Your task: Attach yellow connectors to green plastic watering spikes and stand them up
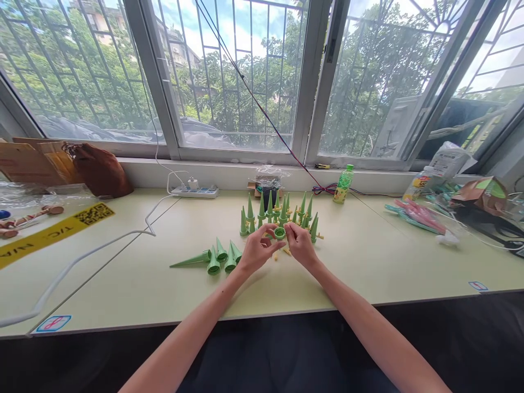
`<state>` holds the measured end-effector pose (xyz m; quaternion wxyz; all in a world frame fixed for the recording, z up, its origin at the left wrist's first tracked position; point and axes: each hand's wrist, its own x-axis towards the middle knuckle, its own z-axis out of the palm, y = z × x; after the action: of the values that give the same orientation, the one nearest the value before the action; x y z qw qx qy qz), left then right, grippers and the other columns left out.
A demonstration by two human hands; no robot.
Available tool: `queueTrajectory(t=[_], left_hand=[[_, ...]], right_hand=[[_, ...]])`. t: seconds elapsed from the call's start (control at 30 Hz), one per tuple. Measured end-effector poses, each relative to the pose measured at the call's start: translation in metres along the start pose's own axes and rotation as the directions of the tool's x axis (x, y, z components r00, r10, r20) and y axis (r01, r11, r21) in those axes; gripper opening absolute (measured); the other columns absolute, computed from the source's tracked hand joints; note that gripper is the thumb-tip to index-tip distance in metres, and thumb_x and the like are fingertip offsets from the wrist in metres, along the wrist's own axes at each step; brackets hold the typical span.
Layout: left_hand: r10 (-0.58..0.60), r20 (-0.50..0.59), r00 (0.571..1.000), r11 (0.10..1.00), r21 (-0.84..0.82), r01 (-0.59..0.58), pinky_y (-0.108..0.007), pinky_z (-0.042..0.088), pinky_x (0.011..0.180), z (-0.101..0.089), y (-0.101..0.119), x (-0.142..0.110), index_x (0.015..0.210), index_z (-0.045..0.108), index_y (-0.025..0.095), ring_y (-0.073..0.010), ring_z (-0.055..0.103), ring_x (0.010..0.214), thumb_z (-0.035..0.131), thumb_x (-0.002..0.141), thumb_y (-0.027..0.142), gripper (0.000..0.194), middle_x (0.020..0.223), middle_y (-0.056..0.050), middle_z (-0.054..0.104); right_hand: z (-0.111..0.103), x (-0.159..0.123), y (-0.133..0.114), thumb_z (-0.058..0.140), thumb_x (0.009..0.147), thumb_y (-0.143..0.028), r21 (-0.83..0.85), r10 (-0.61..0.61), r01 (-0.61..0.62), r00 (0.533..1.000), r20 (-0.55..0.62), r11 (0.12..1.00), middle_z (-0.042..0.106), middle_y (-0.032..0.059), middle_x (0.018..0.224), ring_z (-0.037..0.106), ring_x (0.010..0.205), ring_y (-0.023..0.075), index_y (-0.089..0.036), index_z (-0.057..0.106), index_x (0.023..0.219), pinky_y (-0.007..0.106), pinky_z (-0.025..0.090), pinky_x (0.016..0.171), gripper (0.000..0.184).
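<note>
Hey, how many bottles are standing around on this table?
2: a green bottle behind and right of the upright cones, and a yellow-labelled bottle farther right. Others could be hidden.

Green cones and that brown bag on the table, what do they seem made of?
Green cones: probably moulded plastic, faintly glossy, judging by even colour and thin round rims. Brown bag: perhaps leather or cloth, dull; soft folds fit either.

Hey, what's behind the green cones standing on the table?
Behind the standing green cones are a dark item, some brown cardboard and crumpled clear plastic. The cones hide the dark item's base.
</note>
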<state>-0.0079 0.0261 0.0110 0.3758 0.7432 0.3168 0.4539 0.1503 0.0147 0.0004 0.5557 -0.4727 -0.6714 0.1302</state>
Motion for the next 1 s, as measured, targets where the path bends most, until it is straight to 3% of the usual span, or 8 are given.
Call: queueTrajectory(t=[0.1,0.17,0.3,0.43,0.6,0.73,1.0], left_hand=[[-0.03,-0.027,0.999,0.996,-0.084,0.027,-0.019,0.039,0.039,-0.0007,0.0015,0.0009,0.101,0.054,0.019,-0.0062,0.053,0.045,0.063,0.08,0.053,0.041,0.086,-0.001,0.06],[-0.055,-0.063,0.997,0.992,-0.114,0.048,-0.019,0.035,0.037,-0.0004,0.0011,0.0021,0.087,0.054,0.018,-0.0066,0.049,0.041,0.057,0.084,0.055,0.038,0.07,0.001,0.059],[-0.127,-0.075,0.989,0.987,-0.111,0.118,-0.02,0.032,0.038,0.0005,-0.0002,0.0036,0.061,0.055,0.015,-0.007,0.039,0.032,0.047,0.087,0.061,0.054,0.038,0.004,0.042],[-0.205,0.004,0.979,0.972,-0.12,0.204,-0.021,0.03,0.039,0.0009,-0.0003,0.0028,0.05,0.058,0.014,-0.0065,0.033,0.029,0.034,0.089,0.066,0.07,0.03,0.002,0.039],[-0.293,0.172,0.941,0.937,-0.146,0.318,-0.023,0.031,0.04,-0.0004,0.0008,0.0013,0.057,0.066,0.011,-0.0074,0.036,0.03,0.024,0.09,0.069,0.079,0.037,-0.003,0.049],[-0.344,0.194,0.919,0.904,-0.196,0.38,-0.024,0.029,0.038,-0.0026,0.0015,0.0014,0.066,0.069,0.008,-0.0071,0.04,0.034,0.031,0.089,0.069,0.075,0.059,-0.009,0.065],[-0.339,0.22,0.915,0.885,-0.256,0.389,-0.023,0.028,0.037,-0.0038,0.0025,0.0017,0.072,0.07,0.007,-0.0053,0.04,0.035,0.041,0.087,0.065,0.067,0.077,-0.014,0.07]], right_hand=[[-0.0008,-0.0001,-0.0012,0.037,0.097,-0.045,0.0,0.001,-0.001,1.0,-0.02,1.0,0.032,-0.0049,0.056,0.027,0.051,0.0102,-0.021,0.032,0.066,0.025,0.024,0.05,0.04],[-0.0011,-0.0003,-0.0018,0.038,0.097,-0.044,0.003,-0.007,0.007,1.0,-0.024,1.0,0.032,-0.0052,0.056,0.027,0.051,0.0101,-0.021,0.034,0.067,0.025,0.024,0.05,0.039],[-0.0012,-0.0011,-0.0028,0.038,0.098,-0.043,0.025,-0.042,0.042,0.999,-0.007,0.999,0.034,-0.005,0.058,0.029,0.052,0.0098,-0.02,0.038,0.069,0.024,0.026,0.051,0.037],[-0.0011,-0.0018,-0.0034,0.038,0.098,-0.042,0.043,-0.074,0.074,0.997,0.0,0.996,0.035,-0.0049,0.058,0.029,0.052,0.0095,-0.02,0.039,0.07,0.023,0.027,0.051,0.036],[-0.0004,-0.0028,-0.004,0.039,0.098,-0.041,0.065,-0.082,0.079,0.995,0.052,0.995,0.037,-0.0046,0.059,0.031,0.052,0.0094,-0.02,0.042,0.071,0.023,0.028,0.051,0.034],[0.0003,-0.0035,-0.0046,0.04,0.097,-0.04,0.07,-0.08,0.075,0.994,0.075,0.995,0.039,-0.0043,0.059,0.032,0.053,0.0095,-0.019,0.043,0.07,0.023,0.028,0.052,0.034],[0.0015,-0.0029,-0.0008,0.041,0.097,-0.04,0.102,-0.065,0.056,0.995,0.081,0.993,0.036,-0.0053,0.057,0.029,0.05,0.0089,-0.02,0.042,0.071,0.023,0.026,0.05,0.033]])
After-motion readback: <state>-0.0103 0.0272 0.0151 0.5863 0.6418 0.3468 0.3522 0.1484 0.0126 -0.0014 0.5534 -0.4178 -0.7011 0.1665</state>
